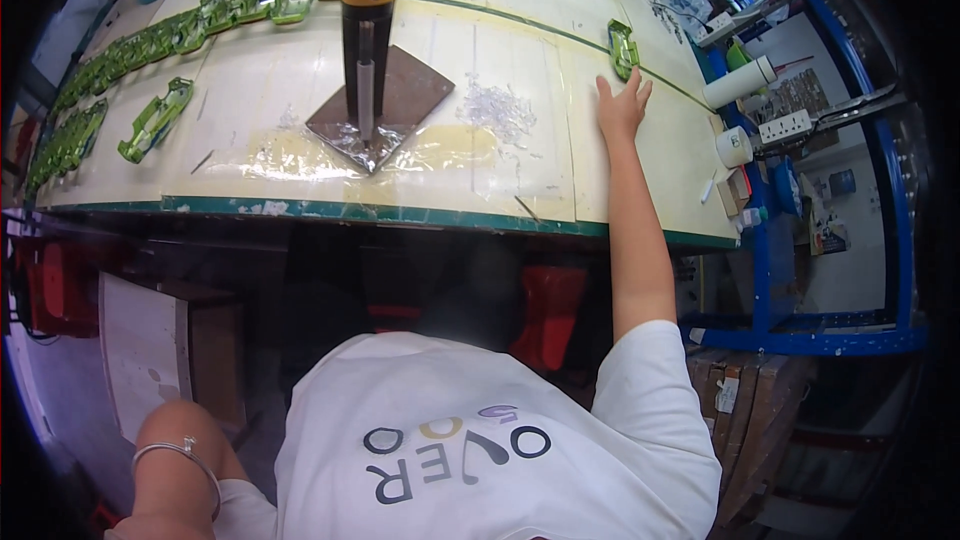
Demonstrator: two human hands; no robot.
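My right arm stretches far across the table, and my right hand (624,108) has its fingers spread, with nothing visibly gripped. Just beyond the fingertips lies a green plastic part (621,48), long and hollow like a frame; whether a finger touches it is hard to tell. At lower left my left arm is bent, a bangle on it, and the rounded skin past the bangle seems to be my left hand (180,422), its fingers hidden. A black upright tool (364,50) with a yellow band stands over a brown square plate (412,86) covered partly by clear film.
Several similar green parts (212,16) line the table's far left, and one green part (156,120) lies apart. Small clear scraps (500,112) are scattered right of the plate. A white roll (740,82), a tape roll (734,146) and blue shelving (765,280) border the right side.
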